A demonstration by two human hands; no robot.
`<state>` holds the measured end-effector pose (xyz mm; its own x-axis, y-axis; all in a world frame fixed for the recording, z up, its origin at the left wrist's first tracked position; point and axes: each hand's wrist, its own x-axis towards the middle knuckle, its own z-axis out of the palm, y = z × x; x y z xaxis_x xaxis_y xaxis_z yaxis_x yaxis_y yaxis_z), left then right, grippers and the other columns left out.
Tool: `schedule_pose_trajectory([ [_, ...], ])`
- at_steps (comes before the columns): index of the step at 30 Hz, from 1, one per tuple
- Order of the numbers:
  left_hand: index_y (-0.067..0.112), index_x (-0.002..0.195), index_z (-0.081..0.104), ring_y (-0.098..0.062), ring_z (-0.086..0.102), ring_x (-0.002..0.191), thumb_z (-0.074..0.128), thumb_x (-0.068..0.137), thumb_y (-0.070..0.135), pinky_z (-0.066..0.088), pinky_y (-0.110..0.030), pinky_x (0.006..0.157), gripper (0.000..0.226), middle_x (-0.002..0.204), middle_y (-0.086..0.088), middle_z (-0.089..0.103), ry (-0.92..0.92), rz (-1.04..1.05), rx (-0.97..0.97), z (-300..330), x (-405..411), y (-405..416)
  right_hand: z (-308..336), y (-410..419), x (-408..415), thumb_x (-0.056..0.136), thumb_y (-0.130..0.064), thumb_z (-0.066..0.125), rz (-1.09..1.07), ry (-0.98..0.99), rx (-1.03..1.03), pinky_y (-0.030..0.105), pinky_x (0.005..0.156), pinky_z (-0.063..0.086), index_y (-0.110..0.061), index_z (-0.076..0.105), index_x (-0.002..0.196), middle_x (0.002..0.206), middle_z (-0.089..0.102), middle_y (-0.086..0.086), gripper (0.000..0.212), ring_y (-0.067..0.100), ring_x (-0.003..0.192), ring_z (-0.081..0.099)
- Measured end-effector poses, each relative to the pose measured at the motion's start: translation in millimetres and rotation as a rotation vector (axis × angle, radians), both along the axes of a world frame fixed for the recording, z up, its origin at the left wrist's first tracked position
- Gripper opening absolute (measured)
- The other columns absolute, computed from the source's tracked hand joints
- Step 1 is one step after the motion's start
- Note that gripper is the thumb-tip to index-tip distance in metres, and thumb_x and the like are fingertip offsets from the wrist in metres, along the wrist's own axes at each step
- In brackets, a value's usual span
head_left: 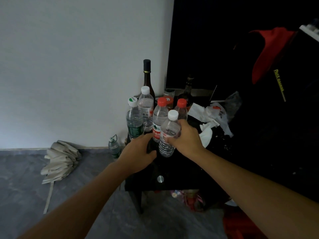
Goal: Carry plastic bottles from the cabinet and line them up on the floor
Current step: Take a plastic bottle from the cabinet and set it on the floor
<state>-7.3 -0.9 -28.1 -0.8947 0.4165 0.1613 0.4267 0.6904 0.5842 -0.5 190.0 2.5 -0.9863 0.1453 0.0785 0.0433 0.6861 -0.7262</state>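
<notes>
on the dark cabinet (172, 171) in the corner, next to the white wall (77, 66), the job looks barely begun: the plastic bottles stand bunched together up there and no line of them shows on the grey floor (25, 169). the right hand (185, 135) has its fingers curled round the white-capped bottle (170, 133) at the front of the bunch, gripping it about the middle; whether its base is off the tabletop or touching it i cannot tell. the left hand (139, 152) reaches in just beside it, low by the cabinet's front edge, with loosely bent fingers; it seems to grasp nothing, though its fingertips are dim against the dark top. behind stand a green-labelled bottle (134, 120), a taller white-capped one (145, 109) and two red-capped bottles (159, 118), (181, 108), all upright and close together. one small bottle (114, 147) sits on the floor against the wall, by a folded umbrella (60, 159); it could be part of a line, but alone it proves little. so five bottles appear left to carry, this one first
</notes>
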Motion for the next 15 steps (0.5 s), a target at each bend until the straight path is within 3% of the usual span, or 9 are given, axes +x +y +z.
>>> schedule_pose_trajectory([
  [11,0.025,0.132,0.048,-0.016,0.062,0.099,0.061,0.081,0.030,0.042,-0.024,0.077,0.053,0.116,0.000,0.065,-0.083,0.065,-0.040,-13.5,7.2,-0.5,-1.8,3.8,5.3,0.067,-0.031,0.082,-0.022,0.088,-0.044,0.040,0.074,0.056,-0.020,0.052,0.099,0.095,0.066,-0.002,0.046,0.016,0.085,0.064],
  [15,0.021,0.131,0.052,-0.014,0.060,0.099,0.059,0.088,0.024,0.042,-0.023,0.080,0.044,0.108,0.007,0.060,-0.292,0.178,0.107,-4.8,7.2,4.8,16.9,7.4,6.9,0.065,-0.035,0.083,-0.011,0.118,-0.042,0.039,0.072,0.055,-0.020,0.051,0.096,0.094,0.065,-0.005,0.048,0.014,0.083,0.063],
])
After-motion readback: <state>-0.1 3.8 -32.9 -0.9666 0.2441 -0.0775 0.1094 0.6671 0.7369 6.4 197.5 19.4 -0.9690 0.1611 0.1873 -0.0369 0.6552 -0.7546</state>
